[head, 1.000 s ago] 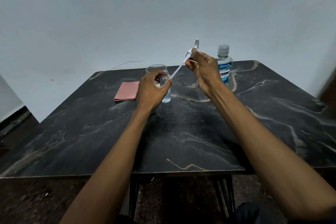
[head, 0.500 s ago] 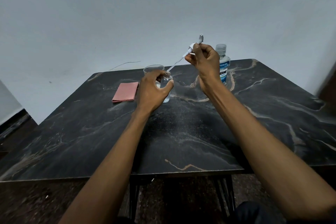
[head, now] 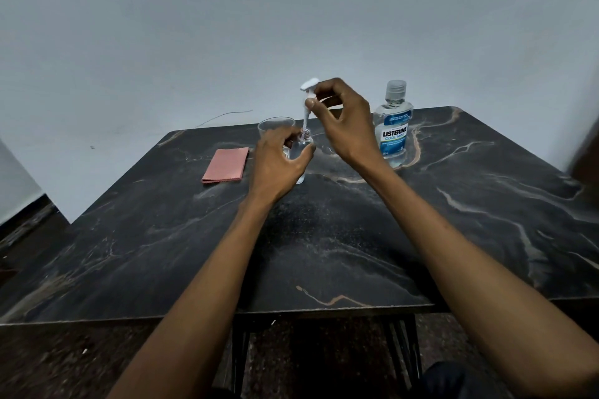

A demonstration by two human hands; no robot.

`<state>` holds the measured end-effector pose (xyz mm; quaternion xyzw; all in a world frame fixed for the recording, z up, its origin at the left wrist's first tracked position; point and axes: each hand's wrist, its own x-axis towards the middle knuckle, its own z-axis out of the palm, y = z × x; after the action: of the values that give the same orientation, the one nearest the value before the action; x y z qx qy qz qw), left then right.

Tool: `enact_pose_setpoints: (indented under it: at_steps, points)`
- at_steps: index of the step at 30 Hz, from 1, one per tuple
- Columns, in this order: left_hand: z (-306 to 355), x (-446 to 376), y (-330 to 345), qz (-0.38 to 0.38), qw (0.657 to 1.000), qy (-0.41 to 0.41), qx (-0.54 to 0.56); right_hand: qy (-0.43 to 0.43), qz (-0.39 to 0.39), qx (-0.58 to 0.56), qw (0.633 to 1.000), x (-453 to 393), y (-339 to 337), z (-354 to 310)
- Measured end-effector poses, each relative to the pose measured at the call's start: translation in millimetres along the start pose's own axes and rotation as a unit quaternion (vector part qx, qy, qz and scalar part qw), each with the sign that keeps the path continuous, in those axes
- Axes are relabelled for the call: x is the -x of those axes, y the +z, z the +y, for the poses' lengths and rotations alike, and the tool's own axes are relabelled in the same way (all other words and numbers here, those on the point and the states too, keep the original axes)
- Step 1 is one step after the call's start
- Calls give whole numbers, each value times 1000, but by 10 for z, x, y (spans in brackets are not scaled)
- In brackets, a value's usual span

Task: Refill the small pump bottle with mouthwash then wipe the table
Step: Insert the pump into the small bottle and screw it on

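Note:
A small clear pump bottle [head: 300,152] stands on the dark marble table [head: 340,236], and my left hand [head: 278,165] grips its body. Above it my right hand [head: 343,126] pinches the white pump head [head: 309,89], held nearly upright. The pump's dip tube [head: 305,121] reaches down into the bottle's neck. A Listerine mouthwash bottle [head: 393,129] with a clear cap stands to the right, apart from my hands. A folded pink cloth [head: 226,165] lies flat to the left.
A clear drinking glass [head: 275,126] stands just behind my left hand, next to the small bottle. A grey wall rises behind the table, with a thin wire [head: 227,115] at its foot. Dark floor and table legs show below the front edge.
My right hand has swung the pump from a slant to nearly upright and brought it over the bottle; the tube's tip now sits in the neck. My left hand still holds the bottle.

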<state>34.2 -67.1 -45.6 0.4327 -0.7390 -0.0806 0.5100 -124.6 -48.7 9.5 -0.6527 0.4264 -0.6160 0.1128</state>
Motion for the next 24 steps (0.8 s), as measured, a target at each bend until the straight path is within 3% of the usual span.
enact_pose_setpoints:
  at_steps: [16, 24]
  points:
    - [54, 4, 59, -14, 998, -30, 61, 35, -142, 122, 982, -44, -18, 154]
    - [52, 1, 56, -7, 997, -33, 69, 43, -108, 130, 985, 8, 0, 181]
